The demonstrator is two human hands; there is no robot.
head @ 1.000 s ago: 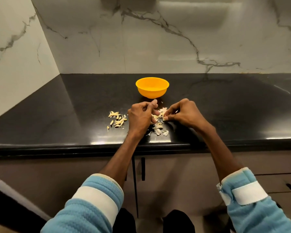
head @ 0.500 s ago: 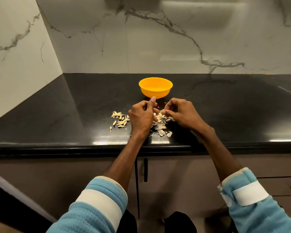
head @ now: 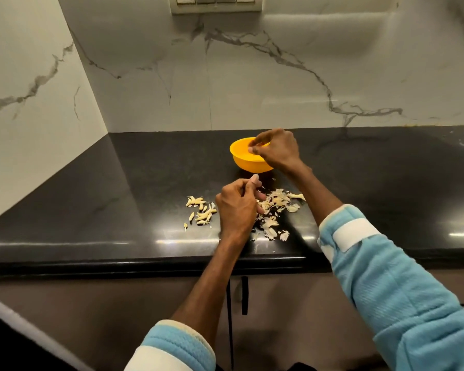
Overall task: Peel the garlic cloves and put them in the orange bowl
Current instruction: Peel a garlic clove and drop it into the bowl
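Observation:
The orange bowl (head: 245, 162) stands on the black counter (head: 145, 183), behind the garlic. My right hand (head: 277, 151) hovers over the bowl's rim with thumb and fingertips pinched on a small garlic clove that is mostly hidden by them. My left hand (head: 239, 207) stays low over the counter, fingers curled and thumb pointing up; nothing shows in it. A small pile of unpeeled garlic cloves (head: 201, 211) lies just left of that hand. Loose papery peels (head: 275, 207) are scattered to its right.
The counter's front edge (head: 145, 261) runs just below the peels, with cabinet doors and dark handles (head: 244, 295) under it. Marble walls close the back and left side. A switch plate (head: 214, 4) sits high on the back wall.
My right hand has left the left hand and moved up and back to the orange bowl. The left hand has stayed over the peels. The camera has moved closer and tilted up.

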